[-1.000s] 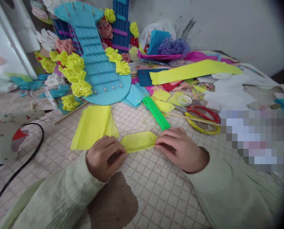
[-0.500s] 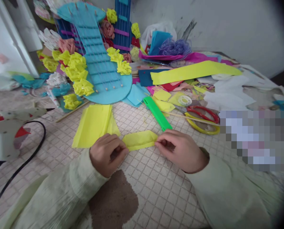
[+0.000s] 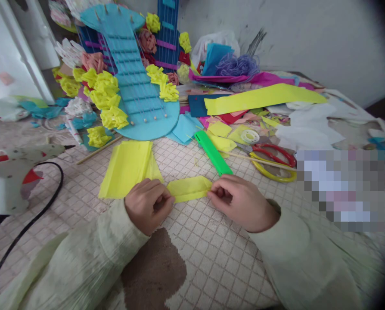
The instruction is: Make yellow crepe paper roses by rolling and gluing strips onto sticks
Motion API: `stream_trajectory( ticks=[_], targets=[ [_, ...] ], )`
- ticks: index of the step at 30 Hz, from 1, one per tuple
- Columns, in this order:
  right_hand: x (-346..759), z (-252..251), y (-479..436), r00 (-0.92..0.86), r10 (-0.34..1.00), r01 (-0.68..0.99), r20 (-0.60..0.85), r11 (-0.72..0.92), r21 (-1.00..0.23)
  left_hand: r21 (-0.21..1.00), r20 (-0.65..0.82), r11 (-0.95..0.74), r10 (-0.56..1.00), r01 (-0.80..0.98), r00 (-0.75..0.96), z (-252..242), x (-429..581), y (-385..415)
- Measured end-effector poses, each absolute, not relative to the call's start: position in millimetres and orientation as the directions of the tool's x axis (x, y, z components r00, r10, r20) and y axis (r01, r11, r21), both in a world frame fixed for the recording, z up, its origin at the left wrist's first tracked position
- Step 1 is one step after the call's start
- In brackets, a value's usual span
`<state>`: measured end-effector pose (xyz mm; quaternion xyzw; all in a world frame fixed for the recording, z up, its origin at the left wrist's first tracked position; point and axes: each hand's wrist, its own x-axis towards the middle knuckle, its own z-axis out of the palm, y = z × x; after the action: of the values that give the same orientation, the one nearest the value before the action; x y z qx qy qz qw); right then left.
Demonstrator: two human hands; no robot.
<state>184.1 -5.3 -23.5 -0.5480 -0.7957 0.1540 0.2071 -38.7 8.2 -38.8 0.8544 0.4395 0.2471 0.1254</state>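
A small yellow crepe paper piece [image 3: 190, 188] is stretched between my two hands, its near edge folded over in a narrow band. My left hand [image 3: 150, 204] pinches its left end, and my right hand [image 3: 242, 201] pinches the right end between thumb and fingers. Just behind my left hand lies a stack of yellow paper sheets [image 3: 126, 168], flat on the checked cloth. A bright green plastic stick-shaped tool [image 3: 212, 153] rests against the far side of my right hand; its near end is hidden there.
A glue gun [image 3: 14, 176] with a black cable lies at the left. Scissors [image 3: 273, 157] with red and yellow handles and a thin wooden stick sit at the right. At the back stands a light-blue guitar shape [image 3: 137, 90] with yellow paper flowers [image 3: 107, 94]. A yellow strip [image 3: 263, 98] lies behind.
Both hands keep their pinch on the yellow paper. My right hand has shifted slightly to the left, and the fold along the near edge looks a little wider.
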Motion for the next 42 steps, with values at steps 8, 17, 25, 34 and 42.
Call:
stream_trajectory(
  ticks=[8, 17, 25, 34, 42],
  targets=[
    [184, -23, -5, -0.315, 0.935, 0.805, 0.165, 0.355, -0.475, 0.445, 0.332, -0.554, 0.832, 0.704, 0.445, -39, -36, 7],
    [183, -23, -5, -0.291, 0.946, 0.809, 0.139, 0.321, -0.492, 0.462, 0.337, -0.544, 0.838, 0.700, 0.429, -41, -36, 7],
    [183, -22, -5, -0.291, 0.946, 0.810, 0.143, 0.323, -0.489, 0.422, 0.366, -0.561, 0.824, 0.712, 0.432, -41, -35, 6],
    [182, -23, -5, -0.285, 0.946, 0.813, 0.157, 0.325, -0.482, 0.420, 0.399, -0.599, 0.797, 0.682, 0.454, -40, -38, 7],
    [183, -23, -5, -0.290, 0.944, 0.816, 0.157, 0.329, -0.475, 0.316, 0.421, -0.660, 0.742, 0.682, 0.523, -39, -47, 8]
  ],
)
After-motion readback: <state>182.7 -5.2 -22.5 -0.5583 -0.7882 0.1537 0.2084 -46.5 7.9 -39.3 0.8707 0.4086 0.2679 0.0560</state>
